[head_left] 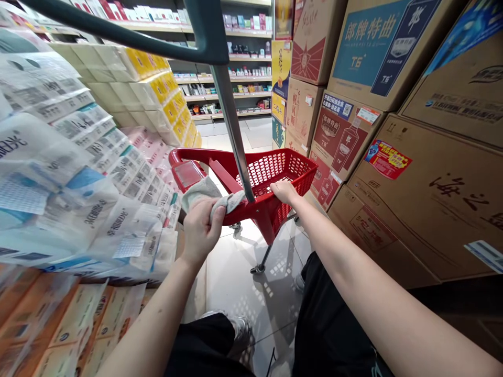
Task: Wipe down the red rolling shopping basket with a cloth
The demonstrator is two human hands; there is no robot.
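Note:
A red plastic shopping cart (271, 180) on small castors stands in front of me, with a mesh basket and a curved handle. My left hand (201, 230) is shut on a grey cloth (202, 192), which presses against the cart's red frame near the handle. My right hand (284, 191) grips the basket's near rim, its fingers curled over the edge. A grey metal pole (232, 128) slants down in front of the cart, its lower end meeting the cloth. The basket's inside is only partly visible behind the pole.
Plastic-wrapped tissue packs (78, 173) are stacked high on the left, with boxed goods (66, 324) below. Printed cardboard cartons (393, 104) tower on the right. Stocked shelves (231, 68) stand ahead, and the tiled floor (231, 267) runs beneath the cart.

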